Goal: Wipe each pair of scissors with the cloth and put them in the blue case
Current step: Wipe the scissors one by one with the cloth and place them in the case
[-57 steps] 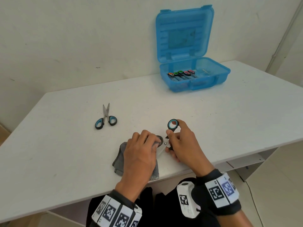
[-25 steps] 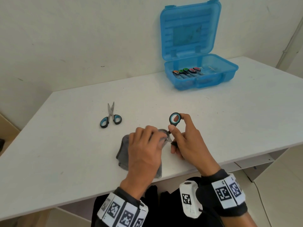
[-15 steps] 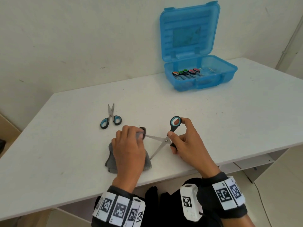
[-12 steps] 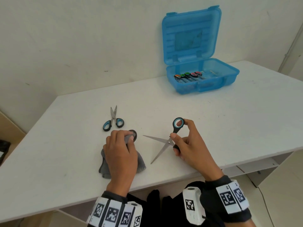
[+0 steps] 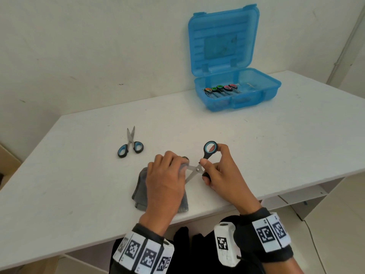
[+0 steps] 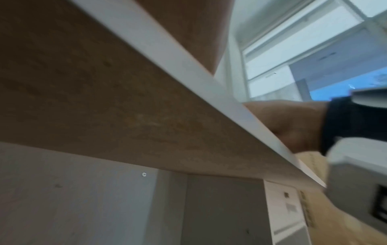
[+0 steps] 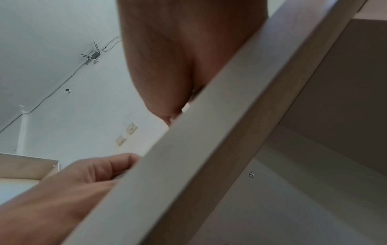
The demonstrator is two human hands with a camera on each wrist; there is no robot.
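In the head view my right hand [image 5: 212, 156] grips the black-and-blue handles of an open pair of scissors [image 5: 197, 169], one finger through the upper loop. My left hand [image 5: 180, 166] pinches a grey cloth [image 5: 140, 187] around the upper blade, close to the pivot. The lower blade points down-left and shows beside the left hand. A second pair of blue-handled scissors [image 5: 130, 144] lies on the table to the left. The blue case [image 5: 256, 96] stands open at the back right with several scissors [image 5: 221, 89] inside. Both wrist views show only the table's edge and underside.
The white table [image 5: 276, 145] has its front edge just below my hands, with a shelf [image 5: 300, 196] under its right side. A wall rises behind the case. In the left wrist view the table edge [image 6: 188, 69] hides my fingers.
Half a second ago my left hand and the cloth were off the blade tips, to the left. The hand has slid right, back onto the upper blade near the pivot. The right hand keeps its grip.
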